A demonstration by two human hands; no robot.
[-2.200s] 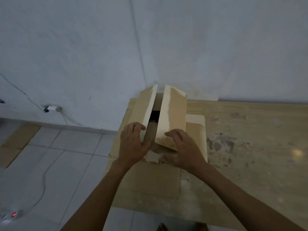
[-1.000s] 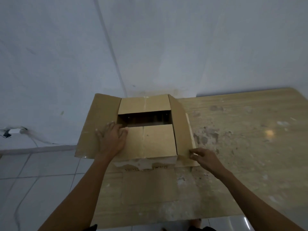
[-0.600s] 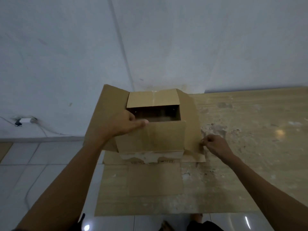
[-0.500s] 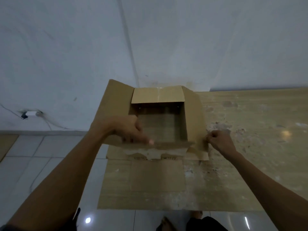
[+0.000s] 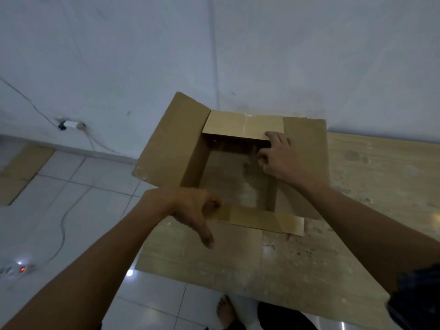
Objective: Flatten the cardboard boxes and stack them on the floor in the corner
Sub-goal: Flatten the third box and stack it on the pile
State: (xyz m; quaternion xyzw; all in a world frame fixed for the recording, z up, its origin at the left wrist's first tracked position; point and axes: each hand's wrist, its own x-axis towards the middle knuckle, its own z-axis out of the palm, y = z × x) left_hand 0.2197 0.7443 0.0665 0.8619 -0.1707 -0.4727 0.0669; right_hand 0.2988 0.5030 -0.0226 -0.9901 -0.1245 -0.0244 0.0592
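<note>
So the person was standing over the box (image 5: 238,167), bare foot (image 5: 225,314) poking into view just short of the big flat sheet (image 5: 309,270) the box sat on. The left hand (image 5: 190,210) was at the near edge of the box, thumb and curled fingers pinching the near flap (image 5: 257,219) at its left end, with the index finger sticking out loose toward the person. The right hand (image 5: 278,158) was further in, at the far right inside corner, fingers half curled around the edge of the far flap (image 5: 242,126); couldn't tell if it actually gripped it or just rested there.

As for progress, I'd say early. All four flaps were folded out, the left flap (image 5: 173,144) and right flap (image 5: 307,163) wide open, but the walls stood square, so nothing was flattened or stacked yet. It sat right by the corner of the room though, which helps.

Dim light. The bottom of the box looked see-through to the sheet below, so maybe already open, hard to say. Left of the box, a cable (image 5: 63,225) ran along the tile floor (image 5: 71,198) from a wall plug (image 5: 71,125).
</note>
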